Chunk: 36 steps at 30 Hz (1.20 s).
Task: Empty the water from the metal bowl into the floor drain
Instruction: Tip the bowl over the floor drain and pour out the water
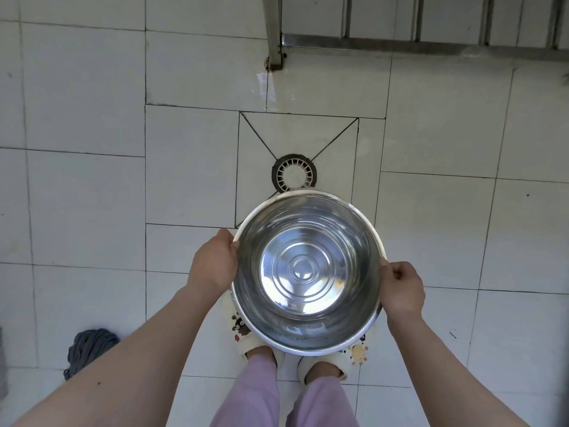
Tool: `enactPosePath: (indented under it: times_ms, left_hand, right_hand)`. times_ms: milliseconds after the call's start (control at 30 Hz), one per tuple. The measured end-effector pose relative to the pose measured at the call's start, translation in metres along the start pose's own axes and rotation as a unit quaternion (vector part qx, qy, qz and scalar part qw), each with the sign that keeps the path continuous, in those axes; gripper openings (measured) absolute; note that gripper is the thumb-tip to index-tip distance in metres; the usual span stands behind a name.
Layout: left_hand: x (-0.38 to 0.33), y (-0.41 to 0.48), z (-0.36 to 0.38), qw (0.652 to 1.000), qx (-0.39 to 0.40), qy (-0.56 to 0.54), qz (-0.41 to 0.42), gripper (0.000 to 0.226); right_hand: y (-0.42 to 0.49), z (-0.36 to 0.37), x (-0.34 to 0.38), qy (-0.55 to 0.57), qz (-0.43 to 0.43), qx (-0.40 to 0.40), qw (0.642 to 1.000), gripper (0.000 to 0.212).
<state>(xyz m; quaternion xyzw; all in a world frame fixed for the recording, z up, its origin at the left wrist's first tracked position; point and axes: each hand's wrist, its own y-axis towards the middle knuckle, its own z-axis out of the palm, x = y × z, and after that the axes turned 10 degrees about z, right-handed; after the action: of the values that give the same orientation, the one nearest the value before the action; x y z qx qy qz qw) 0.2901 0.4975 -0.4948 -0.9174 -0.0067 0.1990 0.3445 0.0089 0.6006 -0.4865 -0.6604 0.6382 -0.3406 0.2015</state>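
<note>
The bowl [308, 272] is a round, shiny metal one, and we hold it level in the air over our feet, its mouth facing up at the camera. Our left hand [214, 263] grips the rim on the left side, fingers [234, 246] clamped on the edge with the thumb over the lip; our right hand [401, 288] grips the right side the same way, closed tight on the rim. We see concentric rings pressed into the bottom and bright reflections across it; whether water lies inside we cannot tell for sure, though the surface shimmers. We read no brand, label or writing on the bowl.

The floor drain [294, 173] sits just beyond the far edge of the bowl, a round white grate in a dark ring, where four grout lines slope in across a square of cut tiles. The bowl's far rim nearly overlaps the drain's near edge in this view. The tiled floor [92, 195] lies open to the left and right of the drain. Farther off, a metal frame [400, 44] with upright bars runs along the top, one post [275, 32] standing beyond the drain. A grey mop head [89, 349] lies on the floor at lower left, well apart from the bowl. Under the bowl show our cream slippers [354, 355] with cartoon charms, and pink trousers [255, 396].
</note>
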Motion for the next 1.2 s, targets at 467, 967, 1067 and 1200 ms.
enactPosePath:
  times_ms: [467, 967, 1067, 1200]
  left_hand:
    - [0.0000, -0.0004, -0.0025, 1.000, 0.003, -0.005, -0.006, 0.024]
    - [-0.0004, -0.0029, -0.0049, 1.000, 0.002, -0.013, -0.010, 0.024]
    - [-0.0009, -0.0030, -0.0052, 1.000, 0.002, -0.017, -0.010, 0.024]
    - [-0.0017, -0.0029, -0.0059, 1.000, 0.001, -0.017, -0.004, 0.023]
  right_hand:
    - [-0.0013, 0.0016, 0.0029, -0.005, 0.001, -0.002, 1.000, 0.029]
    - [-0.0016, 0.0011, 0.0038, -0.004, 0.000, -0.002, 1.000, 0.029]
    - [-0.0019, 0.0010, 0.0035, -0.007, 0.001, -0.002, 1.000, 0.029]
    - [-0.0020, 0.0012, 0.0049, -0.008, 0.001, -0.002, 1.000, 0.029]
